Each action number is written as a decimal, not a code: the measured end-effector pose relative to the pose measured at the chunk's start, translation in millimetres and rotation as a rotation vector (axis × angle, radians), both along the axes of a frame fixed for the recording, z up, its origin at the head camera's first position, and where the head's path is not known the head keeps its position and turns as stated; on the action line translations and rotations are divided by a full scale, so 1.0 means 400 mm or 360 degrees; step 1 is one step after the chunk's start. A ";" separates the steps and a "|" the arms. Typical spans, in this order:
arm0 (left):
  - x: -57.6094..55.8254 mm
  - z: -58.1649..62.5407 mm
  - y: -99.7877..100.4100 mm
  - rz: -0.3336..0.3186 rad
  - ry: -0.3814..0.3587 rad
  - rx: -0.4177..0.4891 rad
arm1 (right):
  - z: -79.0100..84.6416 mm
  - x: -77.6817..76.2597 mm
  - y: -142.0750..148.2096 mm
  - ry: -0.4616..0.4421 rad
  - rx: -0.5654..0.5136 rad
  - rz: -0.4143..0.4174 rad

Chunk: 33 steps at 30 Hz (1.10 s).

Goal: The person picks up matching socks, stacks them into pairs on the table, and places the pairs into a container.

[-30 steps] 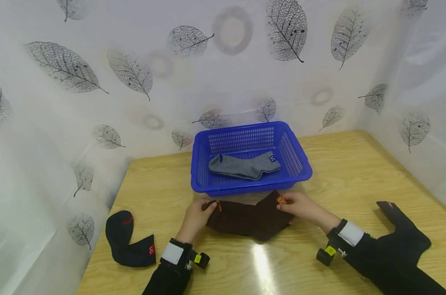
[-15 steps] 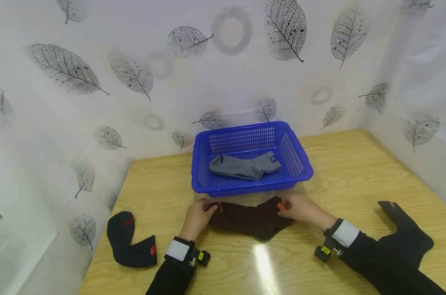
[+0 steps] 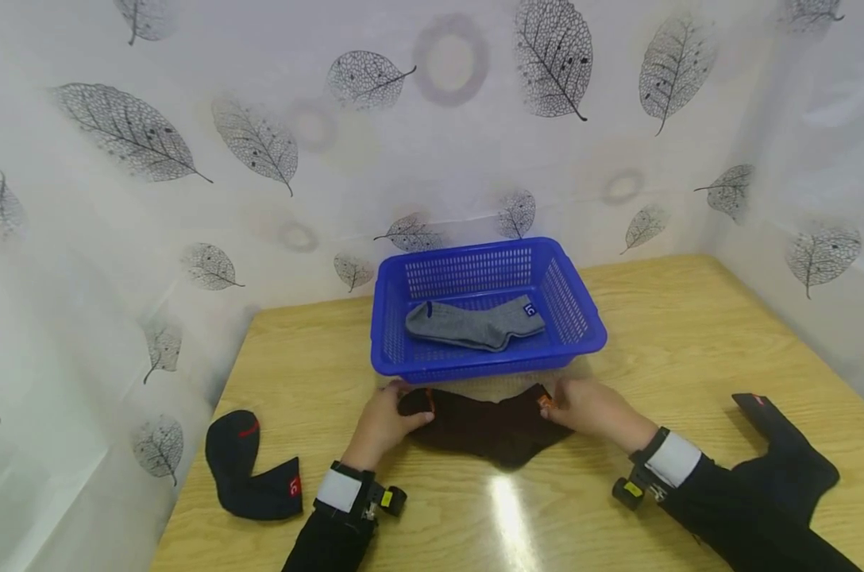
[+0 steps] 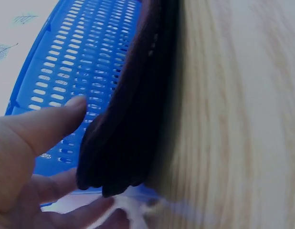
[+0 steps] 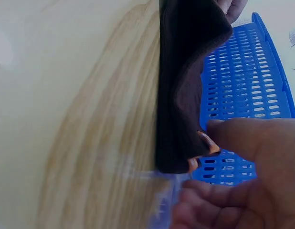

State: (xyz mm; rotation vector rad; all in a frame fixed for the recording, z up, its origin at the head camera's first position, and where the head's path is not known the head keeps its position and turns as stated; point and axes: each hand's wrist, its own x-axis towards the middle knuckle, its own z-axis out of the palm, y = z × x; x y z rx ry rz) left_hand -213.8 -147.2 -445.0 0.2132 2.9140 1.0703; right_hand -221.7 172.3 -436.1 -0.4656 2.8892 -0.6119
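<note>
A dark brown sock (image 3: 485, 425) with orange marks lies stretched sideways on the table, in front of the blue basket (image 3: 596, 338). At its toe end is my left hand (image 3: 382, 425); in the left wrist view the thumb (image 4: 57, 121) stands apart from the fabric and the fingers spread below it. My right hand (image 3: 592, 409) is at the cuff with the orange tag (image 3: 546, 402). The right wrist view shows its thumb tip right by the tag, other fingers loosely bent, and a gap between them. A grey sock (image 3: 475, 324) lies inside the basket.
A black sock (image 3: 249, 477) with red marks lies bent at the left of the wooden table (image 3: 310, 349). Another black sock (image 3: 789, 461) lies at the right, partly covered by the right sleeve (image 3: 739, 508). A leaf-patterned white curtain (image 3: 475, 159) hangs behind.
The brown sock, held up at both ends a second ago, has come down flat onto the table. My left thumb and right fingers have loosened from its ends.
</note>
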 end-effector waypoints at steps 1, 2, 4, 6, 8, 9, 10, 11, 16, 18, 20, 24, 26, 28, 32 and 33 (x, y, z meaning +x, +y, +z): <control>0.000 -0.002 -0.001 -0.0016 -0.0031 0.0004 | 0.000 0.001 -0.001 -0.0018 0.0000 0.0002; 0.000 -0.004 -0.002 -0.0031 -0.0050 0.0003 | 0.000 0.002 -0.003 -0.0035 -0.0001 0.0006; 0.000 -0.009 -0.003 -0.0043 -0.0085 -0.0001 | -0.001 0.003 -0.005 -0.0064 0.0005 0.0008; 0.002 -0.013 -0.004 -0.0035 -0.0107 -0.0008 | -0.002 0.001 -0.008 -0.0078 0.0003 0.0003; 0.006 -0.014 -0.004 -0.0029 -0.0124 -0.0026 | -0.003 -0.001 -0.011 -0.0083 -0.0007 0.0010; 0.008 -0.014 -0.005 -0.0033 -0.0137 -0.0036 | -0.004 -0.001 -0.011 -0.0082 -0.0013 0.0014; 0.009 -0.013 -0.006 -0.0041 -0.0149 -0.0048 | -0.005 -0.002 -0.012 -0.0085 -0.0027 0.0014; 0.011 -0.011 -0.007 -0.0046 -0.0167 -0.0049 | -0.006 -0.003 -0.011 -0.0084 -0.0042 0.0016; 0.014 0.001 -0.016 -0.0098 -0.0228 -0.0010 | -0.005 -0.004 -0.007 -0.0057 -0.0108 0.0041; 0.014 0.008 -0.021 -0.0113 -0.0233 0.0009 | 0.003 -0.003 -0.004 -0.0055 -0.0142 0.0067; 0.014 0.020 -0.027 -0.0129 -0.0240 0.0036 | 0.016 -0.002 0.000 -0.0077 -0.0171 0.0092; 0.016 0.055 -0.036 -0.0167 -0.0240 0.0080 | 0.058 -0.004 0.009 -0.0065 -0.0196 0.0155; 0.016 0.076 -0.039 -0.0201 -0.0220 0.0093 | 0.083 -0.004 0.015 -0.0052 -0.0218 0.0185; 0.013 0.098 -0.042 -0.0240 -0.0194 0.0095 | 0.109 -0.005 0.022 -0.0039 -0.0240 0.0211; 0.002 0.147 -0.049 -0.0256 -0.0194 0.0096 | 0.161 -0.009 0.031 -0.0042 -0.0320 0.0240; -0.003 0.157 -0.051 -0.0247 -0.0204 0.0088 | 0.174 -0.011 0.032 -0.0044 -0.0336 0.0244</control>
